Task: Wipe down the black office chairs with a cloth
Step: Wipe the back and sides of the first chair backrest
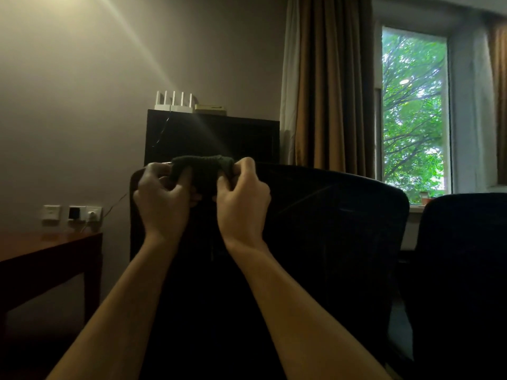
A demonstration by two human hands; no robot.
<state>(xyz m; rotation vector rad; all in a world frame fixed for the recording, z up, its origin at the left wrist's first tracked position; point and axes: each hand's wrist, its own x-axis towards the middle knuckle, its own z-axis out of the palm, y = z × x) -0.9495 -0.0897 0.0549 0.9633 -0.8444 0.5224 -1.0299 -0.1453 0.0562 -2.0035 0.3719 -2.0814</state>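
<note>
Both hands raised side by side at the top edge of a black mesh-backed office chair [315, 229]. Left hand [162, 200] curled, fingers and thumb pinching the left end of a dark green knitted cloth [203, 171]. Right hand [242, 200] likewise curled, gripping the cloth's right end. Cloth bunched between the hands, right at the chair's upper rim; whether resting on it or just above, hard to tell. Fingertips mostly buried in the folds. Chair back nearly lost in shadow, lower part cut off. Forearms bare, reaching up and forward from the bottom edge, wrists nearly straight. Right of the hands, a second black chair [461, 270], partly cropped.
</note>
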